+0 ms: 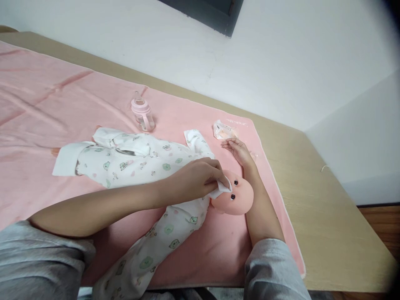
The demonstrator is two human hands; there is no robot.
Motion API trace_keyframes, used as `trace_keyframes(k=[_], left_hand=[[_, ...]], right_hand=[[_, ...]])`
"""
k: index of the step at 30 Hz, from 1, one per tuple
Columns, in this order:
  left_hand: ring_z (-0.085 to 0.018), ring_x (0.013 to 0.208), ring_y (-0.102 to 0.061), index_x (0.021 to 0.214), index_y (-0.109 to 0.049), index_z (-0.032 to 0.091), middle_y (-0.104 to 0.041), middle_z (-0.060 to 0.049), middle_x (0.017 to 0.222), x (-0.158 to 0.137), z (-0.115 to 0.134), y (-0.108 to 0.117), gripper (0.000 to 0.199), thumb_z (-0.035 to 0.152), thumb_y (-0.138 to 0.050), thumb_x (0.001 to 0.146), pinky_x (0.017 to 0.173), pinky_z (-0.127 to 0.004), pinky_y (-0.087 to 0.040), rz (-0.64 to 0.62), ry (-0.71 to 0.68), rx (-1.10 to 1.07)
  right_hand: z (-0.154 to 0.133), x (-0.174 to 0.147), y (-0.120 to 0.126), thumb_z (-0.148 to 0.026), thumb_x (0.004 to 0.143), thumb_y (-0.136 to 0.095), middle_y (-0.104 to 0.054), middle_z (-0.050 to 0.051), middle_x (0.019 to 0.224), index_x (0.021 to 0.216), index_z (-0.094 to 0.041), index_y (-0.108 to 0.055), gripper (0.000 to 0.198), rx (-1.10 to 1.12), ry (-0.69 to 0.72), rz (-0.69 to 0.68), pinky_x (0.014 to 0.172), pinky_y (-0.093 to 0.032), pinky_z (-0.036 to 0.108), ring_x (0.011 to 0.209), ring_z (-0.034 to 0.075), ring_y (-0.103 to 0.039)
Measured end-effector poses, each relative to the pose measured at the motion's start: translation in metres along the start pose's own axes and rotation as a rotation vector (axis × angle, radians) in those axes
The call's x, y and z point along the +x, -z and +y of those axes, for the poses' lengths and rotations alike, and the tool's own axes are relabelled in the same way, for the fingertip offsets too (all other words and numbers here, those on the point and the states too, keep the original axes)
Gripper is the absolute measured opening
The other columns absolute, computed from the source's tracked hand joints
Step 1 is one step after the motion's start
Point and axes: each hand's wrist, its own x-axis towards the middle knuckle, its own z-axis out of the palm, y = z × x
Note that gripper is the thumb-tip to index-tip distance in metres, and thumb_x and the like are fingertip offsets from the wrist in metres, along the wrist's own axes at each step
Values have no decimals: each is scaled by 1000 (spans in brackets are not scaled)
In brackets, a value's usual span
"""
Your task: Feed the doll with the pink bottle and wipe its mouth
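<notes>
One doll (167,155), one bottle (143,112) and one crumpled packet (223,130) lay on one pink blanket (109,104). The doll was mid-scene, face up, its long axis running left to right, head right, feet left. The left hand (202,178), its forearm stretched rightward across the doll's body, pinched one white cloth (221,190) against the lower face. The right hand (239,151), reaching far past the head, rested loosely spread near the packet, grasping nothing.
</notes>
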Motion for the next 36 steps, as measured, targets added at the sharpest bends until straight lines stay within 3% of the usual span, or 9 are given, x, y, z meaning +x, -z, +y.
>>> trace_keyframes(k=[17, 26, 31, 34, 36], left_hand=[[-15, 88, -58, 97, -75, 23, -64, -2, 91, 0, -6, -5, 33, 3, -52, 84, 78, -27, -46, 83, -40, 52], [-16, 89, -58, 99, -74, 23, -64, -2, 91, -1, 4, 5, 34, 2, -54, 83, 81, -28, -46, 126, -59, 79], [-19, 103, -57, 102, -74, 22, -64, -6, 110, -5, 1, 22, 23, 13, -55, 92, 90, -33, -45, 261, -176, 225], [-26, 117, -53, 101, -75, 21, -61, -10, 127, -6, -1, 38, 23, 17, -53, 96, 98, -42, -41, 356, -186, 427], [-28, 117, -52, 103, -75, 20, -62, -10, 127, -6, -2, 48, 24, 18, -52, 96, 98, -44, -40, 397, -147, 508]], right_hand=[[-1, -2, 0, -43, 72, -77, -73, 4, 94, 90, -24, -69, 27, -19, 7, -6, 104, -49, 40, 92, 18, -68], [-8, -7, -9, -44, 71, -77, -73, 4, 95, 89, -23, -68, 29, 0, -6, -10, 104, -48, 41, 92, 18, -69], [-59, -19, -25, -40, 75, -76, -72, 3, 103, 97, -26, -69, 27, -163, 16, -16, 107, -45, 44, 102, 21, -67], [-111, -42, -50, -38, 79, -73, -68, 4, 116, 104, -29, -70, 26, -448, 182, -97, 111, -40, 44, 117, 24, -60], [-139, -63, -75, -33, 84, -69, -60, 0, 134, 121, -36, -64, 37, -566, 299, -197, 116, -35, 43, 131, 24, -50]])
